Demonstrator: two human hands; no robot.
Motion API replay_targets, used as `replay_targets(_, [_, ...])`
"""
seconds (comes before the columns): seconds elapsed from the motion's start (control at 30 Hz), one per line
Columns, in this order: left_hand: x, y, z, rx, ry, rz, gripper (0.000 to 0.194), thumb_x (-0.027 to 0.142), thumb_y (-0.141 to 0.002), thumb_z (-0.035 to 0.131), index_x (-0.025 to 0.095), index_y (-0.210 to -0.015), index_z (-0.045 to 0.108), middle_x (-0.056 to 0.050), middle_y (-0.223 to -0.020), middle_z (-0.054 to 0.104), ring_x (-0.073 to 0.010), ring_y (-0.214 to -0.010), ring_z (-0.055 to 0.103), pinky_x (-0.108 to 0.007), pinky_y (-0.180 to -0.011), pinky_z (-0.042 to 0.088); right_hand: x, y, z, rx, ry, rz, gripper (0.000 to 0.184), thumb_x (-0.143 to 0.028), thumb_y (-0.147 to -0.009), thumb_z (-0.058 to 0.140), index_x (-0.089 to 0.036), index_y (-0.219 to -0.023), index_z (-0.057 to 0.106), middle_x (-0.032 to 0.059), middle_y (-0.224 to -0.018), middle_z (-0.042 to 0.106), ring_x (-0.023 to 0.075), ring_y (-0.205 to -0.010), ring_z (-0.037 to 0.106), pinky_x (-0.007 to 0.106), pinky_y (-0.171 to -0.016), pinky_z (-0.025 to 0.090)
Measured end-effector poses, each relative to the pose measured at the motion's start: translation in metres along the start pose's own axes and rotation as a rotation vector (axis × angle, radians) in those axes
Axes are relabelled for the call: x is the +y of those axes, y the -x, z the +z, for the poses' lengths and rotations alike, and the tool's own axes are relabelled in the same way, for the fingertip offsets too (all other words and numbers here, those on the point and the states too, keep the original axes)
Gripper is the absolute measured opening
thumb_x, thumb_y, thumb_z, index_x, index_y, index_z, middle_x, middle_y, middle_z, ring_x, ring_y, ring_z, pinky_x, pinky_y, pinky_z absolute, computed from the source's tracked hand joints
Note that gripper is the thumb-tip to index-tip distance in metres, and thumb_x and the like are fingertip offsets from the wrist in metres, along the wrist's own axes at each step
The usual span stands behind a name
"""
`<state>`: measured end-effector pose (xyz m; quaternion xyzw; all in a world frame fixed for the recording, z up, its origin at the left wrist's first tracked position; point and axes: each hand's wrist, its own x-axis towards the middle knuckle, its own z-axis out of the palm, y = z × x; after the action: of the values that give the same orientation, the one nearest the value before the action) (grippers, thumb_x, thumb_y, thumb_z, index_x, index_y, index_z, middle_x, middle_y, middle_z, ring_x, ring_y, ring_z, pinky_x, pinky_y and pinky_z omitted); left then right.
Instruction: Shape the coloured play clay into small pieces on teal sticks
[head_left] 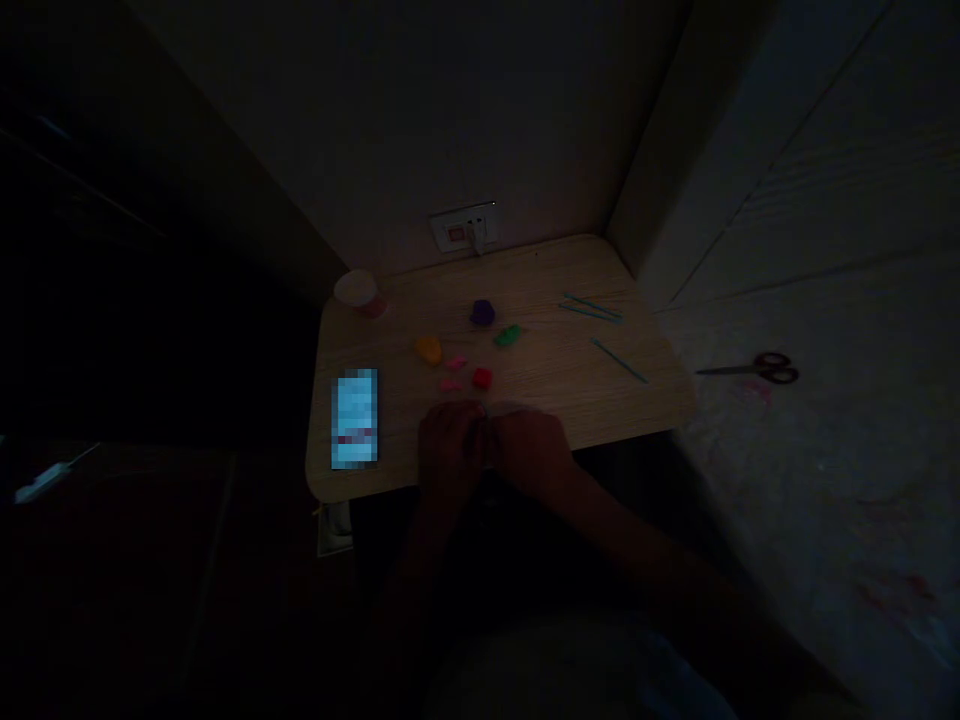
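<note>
My left hand (450, 447) and my right hand (529, 450) meet at the front edge of a small wooden table (525, 270). Both have their fingers curled inward, and whatever is between them is too dark to make out. Just beyond the knuckles lie a red block-like piece (482, 379) and two small pink pieces, one pink piece (450, 385) nearer me than the other pink piece (456, 362). Farther back are an orange lump (429, 350), a green piece (508, 335) and a dark purple lump (483, 313).
A lit phone (355, 420) lies at the table's left. At the back left corner is a pale cup (360, 292). Several thin blue-green sticks, among them one stick (619, 360), lie at the right. Scissors (750, 369) rest beyond the right edge. A wall socket (465, 229) sits behind.
</note>
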<state>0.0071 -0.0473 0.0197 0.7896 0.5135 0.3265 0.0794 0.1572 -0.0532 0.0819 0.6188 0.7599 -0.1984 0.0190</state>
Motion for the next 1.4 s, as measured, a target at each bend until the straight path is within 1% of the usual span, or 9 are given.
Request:
replay_targets(0.13, [-0.002,0.0,0.001,0.011,0.002,-0.026,0.013,0.023,-0.099,0.056,0.023,-0.104,0.068,-0.008,-0.108,0.075,-0.0266,-0.104,0.066,-0.046,-0.096,0.051,-0.001,0.0,0.0,0.005,-0.013,0.006,0.04,-0.035,-0.102,0.046,-0.017,-0.094,0.081,0.0164,-0.091,0.079,0.0281,-0.085,0.076,0.034,-0.073,0.055])
replay_targets(0.3, [0.0,0.0,0.001,0.006,-0.007,-0.03,0.01,0.021,-0.097,0.058,0.023,-0.102,0.066,-0.007,-0.108,0.075,-0.0262,-0.105,0.066,-0.046,-0.099,0.051,0.008,0.003,-0.001,0.052,-0.036,0.066,0.043,-0.042,-0.103,0.046,-0.018,-0.094,0.08,0.015,-0.092,0.079,0.0274,-0.085,0.076,0.033,-0.073,0.053])
replay_targets(0.47, [0.001,-0.001,0.0,0.005,-0.019,-0.016,0.008,0.021,-0.098,0.057,0.022,-0.101,0.064,-0.007,-0.108,0.074,-0.0265,-0.104,0.065,-0.045,-0.095,0.051,0.017,0.004,0.0,0.058,-0.067,0.091,0.036,-0.039,-0.103,0.048,-0.018,-0.098,0.077,0.0132,-0.096,0.079,0.0258,-0.088,0.075,0.032,-0.075,0.049])
replay_targets(0.67, [0.001,0.001,0.004,0.07,0.014,-0.144,0.019,0.031,-0.098,0.061,0.021,-0.114,0.059,-0.01,-0.111,0.07,-0.0268,-0.105,0.065,-0.044,-0.094,0.053,0.025,0.006,-0.004,0.085,-0.117,0.081,0.034,-0.033,-0.107,0.041,-0.02,-0.107,0.072,0.0114,-0.101,0.078,0.0235,-0.088,0.073,0.03,-0.073,0.044])
replay_targets(0.87, [-0.001,0.004,0.004,0.118,0.081,-0.139,0.034,0.029,-0.093,0.066,0.02,-0.124,0.054,-0.012,-0.119,0.066,-0.0267,-0.111,0.065,-0.044,-0.1,0.054,0.04,0.0,-0.006,0.075,-0.17,-0.002,0.034,-0.033,-0.107,0.041,-0.023,-0.106,0.073,0.007,-0.098,0.078,0.0219,-0.09,0.07,0.03,-0.073,0.039])
replay_targets(0.97, [-0.003,0.004,0.002,0.126,0.078,-0.081,0.031,0.026,-0.094,0.064,0.02,-0.124,0.056,-0.012,-0.121,0.067,-0.0268,-0.114,0.064,-0.046,-0.102,0.054,0.044,-0.012,-0.005,0.129,-0.162,-0.081,0.036,-0.031,-0.107,0.042,-0.02,-0.098,0.075,0.0078,-0.102,0.078,0.0213,-0.094,0.068,0.03,-0.079,0.039])
replay_targets(1.07, [-0.004,0.003,0.001,0.124,0.069,-0.042,0.027,0.024,-0.095,0.063,0.021,-0.121,0.06,-0.012,-0.12,0.069,-0.027,-0.114,0.064,-0.046,-0.102,0.054,0.044,-0.026,-0.004,0.161,-0.127,-0.178,0.036,-0.032,-0.107,0.045,-0.019,-0.098,0.077,0.0084,-0.104,0.076,0.0224,-0.102,0.065,0.033,-0.089,0.036])
replay_targets(1.2, [-0.004,0.001,-0.002,0.095,0.068,-0.059,0.018,0.024,-0.095,0.063,0.021,-0.113,0.065,-0.009,-0.114,0.072,-0.0255,-0.109,0.065,-0.045,-0.099,0.055,0.045,-0.035,0.0,0.239,-0.099,-0.174,0.04,-0.039,-0.108,0.043,-0.02,-0.101,0.078,0.0097,-0.107,0.073,0.0251,-0.111,0.059,0.038,-0.095,0.032])
replay_targets(1.4, [-0.002,0.003,-0.003,0.103,0.045,-0.059,0.014,0.02,-0.095,0.061,0.021,-0.107,0.069,-0.008,-0.112,0.073,-0.0247,-0.108,0.065,-0.044,-0.1,0.054,0.053,-0.036,0.011,0.304,-0.064,-0.187,0.042,-0.039,-0.109,0.042,-0.019,-0.098,0.076,0.0115,-0.113,0.068,0.0273,-0.114,0.053,0.04,-0.093,0.03])
